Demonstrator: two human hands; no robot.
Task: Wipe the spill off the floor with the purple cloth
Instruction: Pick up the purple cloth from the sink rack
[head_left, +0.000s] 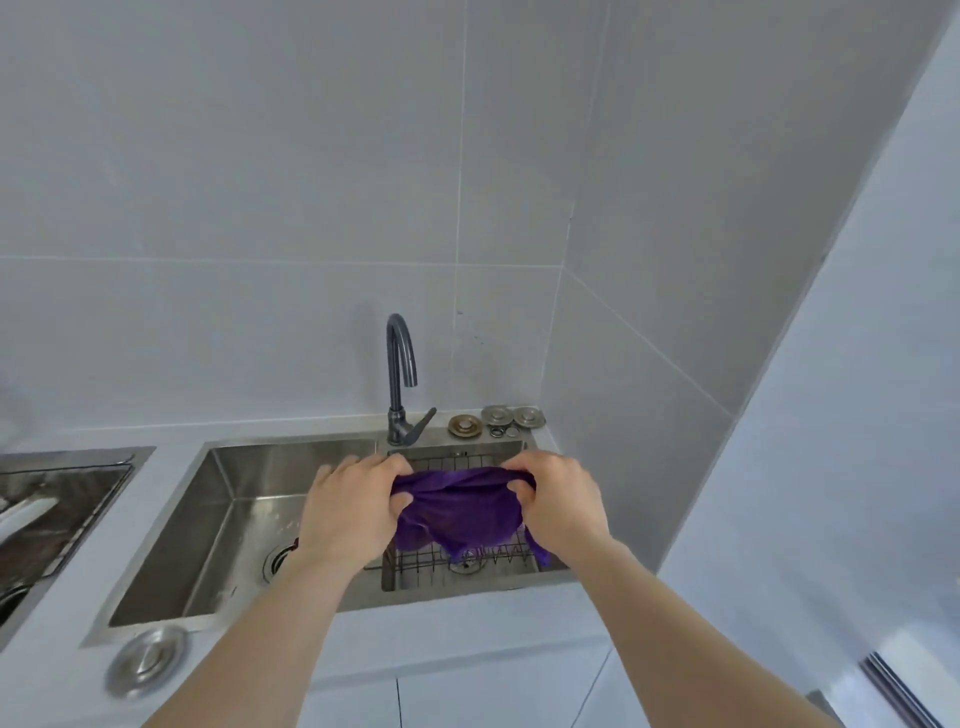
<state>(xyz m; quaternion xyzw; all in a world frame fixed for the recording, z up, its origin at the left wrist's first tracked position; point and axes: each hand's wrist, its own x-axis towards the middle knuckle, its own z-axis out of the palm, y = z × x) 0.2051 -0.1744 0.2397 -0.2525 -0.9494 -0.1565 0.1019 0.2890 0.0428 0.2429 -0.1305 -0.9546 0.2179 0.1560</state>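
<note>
A purple cloth (460, 512) hangs stretched between both hands above the right basin of a steel sink (218, 525). My left hand (348, 512) pinches its left upper edge and my right hand (558, 504) grips its right upper edge. The cloth sags in the middle over a wire rack (467, 558) that sits in the right basin. One loose corner dangles below my right wrist. The floor and any spill are out of view.
A dark gooseneck faucet (401, 384) stands behind the sink, with several metal drain fittings (496, 420) on the ledge beside it. A round steel cap (146, 660) lies on the white counter at front left. Another steel basin (52, 493) is at far left. Tiled walls close the corner.
</note>
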